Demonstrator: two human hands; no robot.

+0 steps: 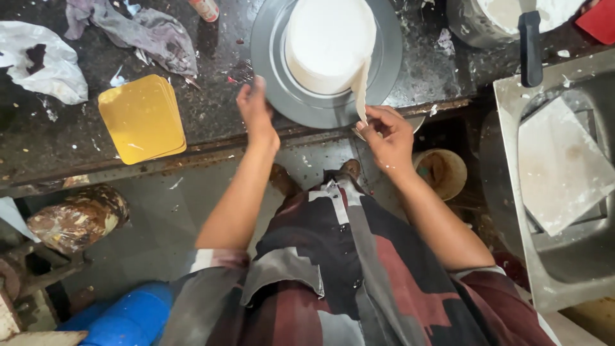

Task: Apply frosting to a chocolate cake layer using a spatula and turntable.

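So my left hand [255, 109] lay flat on the grey turntable [269, 77] rim at 9 o'clock to steady it, while my right hand [387, 138] pinched a thin scraper [362, 96] vs. the white cake [330, 41] at 5 o'clock, smoothing icing.

White cake [327, 41], grey turntable [272, 70], yellow boards [141, 118]; maroon-and-grey patchwork apron [359, 282]

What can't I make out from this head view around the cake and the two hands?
- Cake: its top and far side are cut off by the upper frame edge.
- Left hand: motion-blurred on the grey turntable; the grip is unclear.
- Right hand: it hides the scraper handle.
- Bowl: cut off by the top edge; the black handle covers part of it.
- Bucket: partly behind the right forearm.
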